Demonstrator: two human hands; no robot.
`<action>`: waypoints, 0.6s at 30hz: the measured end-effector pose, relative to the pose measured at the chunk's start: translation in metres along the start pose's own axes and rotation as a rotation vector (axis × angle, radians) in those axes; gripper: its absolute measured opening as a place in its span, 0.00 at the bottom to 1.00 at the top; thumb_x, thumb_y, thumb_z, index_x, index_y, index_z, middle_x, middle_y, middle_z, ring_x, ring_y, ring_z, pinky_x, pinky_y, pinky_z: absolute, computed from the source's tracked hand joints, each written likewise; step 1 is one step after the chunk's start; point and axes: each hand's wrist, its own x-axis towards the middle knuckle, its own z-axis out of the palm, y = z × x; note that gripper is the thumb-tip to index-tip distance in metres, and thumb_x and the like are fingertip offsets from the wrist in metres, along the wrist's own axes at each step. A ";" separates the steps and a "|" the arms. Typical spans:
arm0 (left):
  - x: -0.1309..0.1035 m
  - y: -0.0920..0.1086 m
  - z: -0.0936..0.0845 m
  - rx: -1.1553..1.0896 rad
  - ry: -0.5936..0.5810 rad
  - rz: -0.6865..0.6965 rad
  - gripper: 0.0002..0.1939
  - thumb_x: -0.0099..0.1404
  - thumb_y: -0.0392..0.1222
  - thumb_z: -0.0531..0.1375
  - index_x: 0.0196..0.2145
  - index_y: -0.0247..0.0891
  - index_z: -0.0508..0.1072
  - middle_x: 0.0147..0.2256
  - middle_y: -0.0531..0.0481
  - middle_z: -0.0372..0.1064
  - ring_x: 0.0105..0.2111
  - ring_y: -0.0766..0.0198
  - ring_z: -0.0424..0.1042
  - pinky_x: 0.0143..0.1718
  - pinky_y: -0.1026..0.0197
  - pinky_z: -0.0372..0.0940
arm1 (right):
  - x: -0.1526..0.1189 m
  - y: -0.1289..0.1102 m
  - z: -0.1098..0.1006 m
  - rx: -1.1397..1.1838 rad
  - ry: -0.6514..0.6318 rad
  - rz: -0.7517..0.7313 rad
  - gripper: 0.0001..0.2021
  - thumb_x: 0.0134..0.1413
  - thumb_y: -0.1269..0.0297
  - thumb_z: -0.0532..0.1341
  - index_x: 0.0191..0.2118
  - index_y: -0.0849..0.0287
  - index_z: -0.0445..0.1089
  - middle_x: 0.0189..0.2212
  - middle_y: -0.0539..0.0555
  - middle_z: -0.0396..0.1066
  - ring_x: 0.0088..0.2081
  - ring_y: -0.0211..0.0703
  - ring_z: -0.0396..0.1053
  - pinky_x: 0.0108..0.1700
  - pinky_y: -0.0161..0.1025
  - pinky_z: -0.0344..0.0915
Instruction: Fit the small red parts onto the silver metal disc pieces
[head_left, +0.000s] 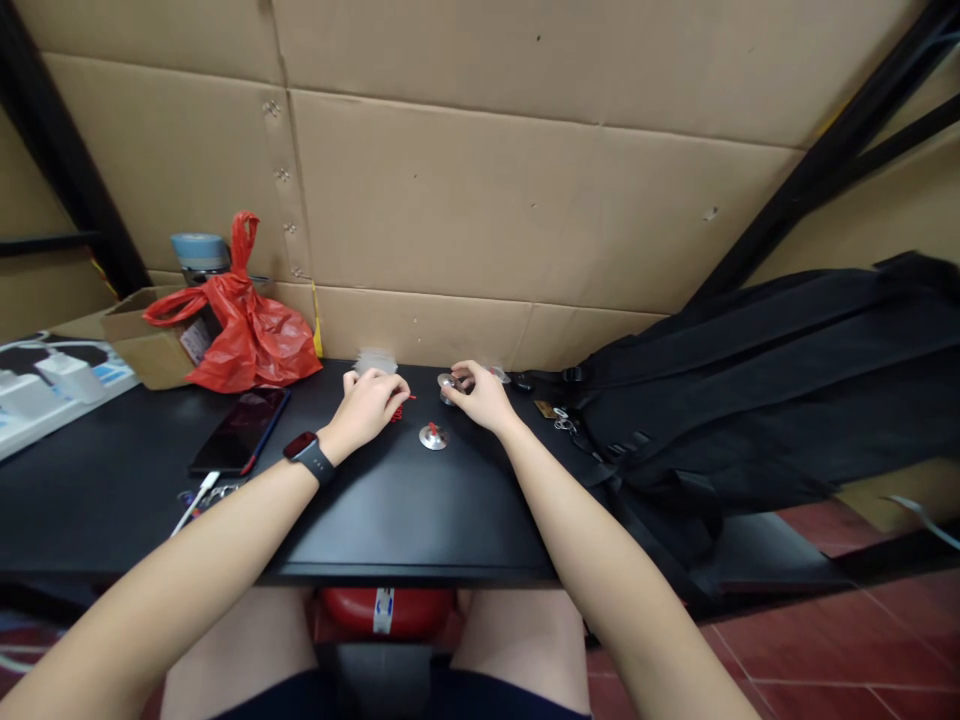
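Observation:
My left hand point(373, 405), with a dark watch on its wrist, is closed in a pinch at a thin red cord point(397, 412). The cord shows at and below the fingertips. Between thumb and fingers of my right hand point(484, 398) is a small shiny finger cymbal point(446, 388), partly hidden by the fingers. On the black table between and just in front of the hands lies another finger cymbal point(433, 440), dome up, with red cord at its centre.
Clear plastic packets point(375, 360) lie behind my left hand. To the left are a phone point(241, 430), a red plastic bag point(255, 335), a cardboard box point(150, 335) and a power strip point(67, 400). A black backpack point(750, 390) fills the right side. Cardboard point(480, 200) walls the back.

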 end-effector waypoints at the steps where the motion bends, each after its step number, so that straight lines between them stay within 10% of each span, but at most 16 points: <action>1: 0.000 0.000 -0.002 -0.028 0.009 -0.015 0.11 0.73 0.45 0.54 0.38 0.43 0.74 0.41 0.49 0.78 0.46 0.56 0.69 0.46 0.51 0.49 | -0.001 -0.004 -0.001 0.038 -0.012 -0.011 0.18 0.48 0.58 0.66 0.45 0.58 0.70 0.40 0.57 0.76 0.33 0.41 0.72 0.41 0.43 0.70; 18: -0.005 0.019 -0.020 -0.122 0.106 -0.089 0.09 0.70 0.46 0.57 0.38 0.44 0.77 0.44 0.49 0.75 0.47 0.56 0.69 0.45 0.52 0.51 | -0.021 -0.065 -0.001 0.562 -0.175 -0.069 0.21 0.42 0.63 0.68 0.45 0.55 0.66 0.47 0.56 0.72 0.41 0.44 0.77 0.39 0.38 0.72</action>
